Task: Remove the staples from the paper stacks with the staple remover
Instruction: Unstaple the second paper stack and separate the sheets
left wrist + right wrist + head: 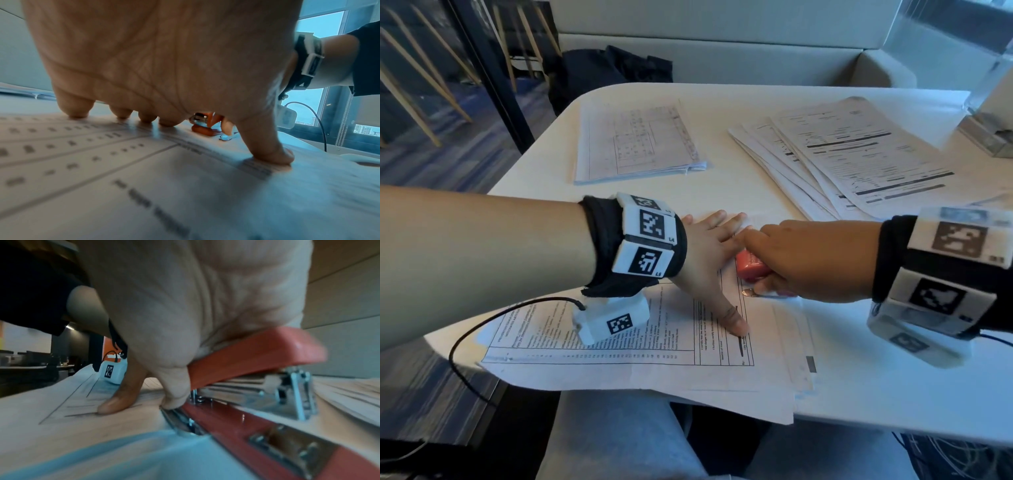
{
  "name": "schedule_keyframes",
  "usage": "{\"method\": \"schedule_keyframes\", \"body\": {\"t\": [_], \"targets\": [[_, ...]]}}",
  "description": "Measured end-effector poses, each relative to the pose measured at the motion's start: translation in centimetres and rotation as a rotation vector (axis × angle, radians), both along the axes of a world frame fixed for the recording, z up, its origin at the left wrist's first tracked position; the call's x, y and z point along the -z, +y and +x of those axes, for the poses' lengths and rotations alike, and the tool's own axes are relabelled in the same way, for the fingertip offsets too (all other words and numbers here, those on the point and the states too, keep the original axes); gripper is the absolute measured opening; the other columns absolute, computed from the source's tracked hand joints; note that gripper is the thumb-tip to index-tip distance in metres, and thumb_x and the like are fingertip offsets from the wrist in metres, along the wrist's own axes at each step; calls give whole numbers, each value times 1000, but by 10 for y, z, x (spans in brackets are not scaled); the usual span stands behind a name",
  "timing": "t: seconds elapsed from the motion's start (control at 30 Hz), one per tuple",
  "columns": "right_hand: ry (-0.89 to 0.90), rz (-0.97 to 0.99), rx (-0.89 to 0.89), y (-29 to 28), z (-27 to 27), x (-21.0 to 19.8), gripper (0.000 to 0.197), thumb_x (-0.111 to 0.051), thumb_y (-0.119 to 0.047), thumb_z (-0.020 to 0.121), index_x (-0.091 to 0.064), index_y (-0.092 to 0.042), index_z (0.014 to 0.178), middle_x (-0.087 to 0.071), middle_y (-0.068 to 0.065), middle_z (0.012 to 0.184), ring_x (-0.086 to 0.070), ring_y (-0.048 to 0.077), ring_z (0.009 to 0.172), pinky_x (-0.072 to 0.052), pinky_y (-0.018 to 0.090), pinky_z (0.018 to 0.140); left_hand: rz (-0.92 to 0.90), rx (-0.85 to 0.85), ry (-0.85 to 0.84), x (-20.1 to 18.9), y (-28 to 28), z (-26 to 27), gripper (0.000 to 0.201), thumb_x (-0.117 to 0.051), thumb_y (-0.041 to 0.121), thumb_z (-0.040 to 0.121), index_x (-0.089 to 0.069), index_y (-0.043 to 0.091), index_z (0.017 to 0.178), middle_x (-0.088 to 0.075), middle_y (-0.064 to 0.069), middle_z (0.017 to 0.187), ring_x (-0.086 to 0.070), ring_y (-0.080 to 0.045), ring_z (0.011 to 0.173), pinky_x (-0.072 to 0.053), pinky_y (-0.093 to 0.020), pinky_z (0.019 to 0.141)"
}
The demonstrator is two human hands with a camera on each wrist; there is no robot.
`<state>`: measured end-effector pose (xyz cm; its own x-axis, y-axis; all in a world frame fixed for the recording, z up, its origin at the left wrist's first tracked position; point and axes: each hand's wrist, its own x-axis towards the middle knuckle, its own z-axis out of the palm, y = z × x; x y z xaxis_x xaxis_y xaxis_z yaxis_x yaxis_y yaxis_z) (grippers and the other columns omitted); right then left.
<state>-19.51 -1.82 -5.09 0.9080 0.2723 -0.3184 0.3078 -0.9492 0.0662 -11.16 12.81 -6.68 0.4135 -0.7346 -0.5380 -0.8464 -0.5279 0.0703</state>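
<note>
A printed paper stack (640, 363) lies at the near edge of the white table (876, 394). My left hand (709, 260) presses flat on it, with fingers spread and the thumb (121, 395) pushed down on the sheet. My right hand (801, 260) grips a red stapler (750, 269) from above, just right of the left hand. The stapler's metal remover tip (176, 420) sits low against the paper's edge. In the left wrist view the stapler (205, 128) shows past my left hand (164, 65). No staple is visible.
A second paper stack (637, 144) lies at the back left and a fanned pile of forms (842, 157) at the back right. A clear plastic box (989, 130) stands at the far right. A black bag (609, 75) sits on the sofa behind.
</note>
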Motion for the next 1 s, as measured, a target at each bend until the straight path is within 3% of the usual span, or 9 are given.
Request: {"method": "schedule_keyframes", "body": {"t": [0.17,0.3,0.47,0.57,0.63,0.7,0.8,0.9,1.0], "targets": [[94,57,90,2,4,4,49,-50,-43,97,-31,-13,131,-59,0,94,-54,15,77,-39,25,68,5,4,-16,-1,0,-1,137,-61,83,55,24,28,148,34,4,153,28,-19,143,7,-53,117],[-15,-52,-33,3,-2,1,47,-43,-49,97,-35,-12,124,-39,-7,84,-46,14,74,-33,23,64,6,7,-14,-2,0,-1,137,-61,84,55,23,30,148,34,4,154,29,-18,142,6,-54,117],[-175,-203,-230,2,-9,-3,48,-30,-58,96,-35,-18,121,-47,-5,106,-49,15,88,-35,26,61,11,5,-9,0,0,0,136,-62,84,55,23,32,147,35,4,153,30,-18,142,5,-55,117],[-220,-190,-316,3,-11,-9,34,-43,-46,95,-48,-14,106,-54,-1,91,-47,15,68,-17,21,41,-5,6,-8,-1,0,-1,135,-63,82,56,23,31,148,33,3,154,29,-18,142,5,-54,118],[-257,-176,-398,3,-11,-11,24,-51,-32,89,-55,-10,96,-56,3,80,-48,17,61,-9,20,38,-8,16,-10,-2,0,-2,131,-62,82,58,19,33,149,32,2,155,29,-19,142,5,-55,117],[-312,-190,-494,3,-9,-9,21,-45,-23,86,-55,-9,97,-59,6,79,-51,20,64,-17,24,40,11,32,-13,-3,-1,-1,128,-60,84,58,17,36,149,32,1,155,30,-21,142,5,-57,116],[-383,-202,-597,7,-9,-12,11,-50,-19,86,-52,-11,94,-60,5,75,-49,21,68,-32,32,56,37,57,-18,0,-2,2,126,-55,89,54,12,39,148,27,2,157,29,-23,142,3,-60,115],[-222,-26,-426,10,-7,-13,27,-61,-34,91,-46,-19,107,-61,-4,88,-53,16,75,-43,28,71,14,18,-13,-1,-1,0,131,-60,87,53,16,37,148,28,5,157,30,-19,142,6,-56,117],[76,130,-22,13,0,-11,35,-59,-38,93,-31,-25,110,-57,-10,85,-51,6,65,-37,18,60,10,-4,-6,-4,0,-3,129,-63,81,58,18,37,147,35,4,153,33,-19,141,9,-54,117]]}}
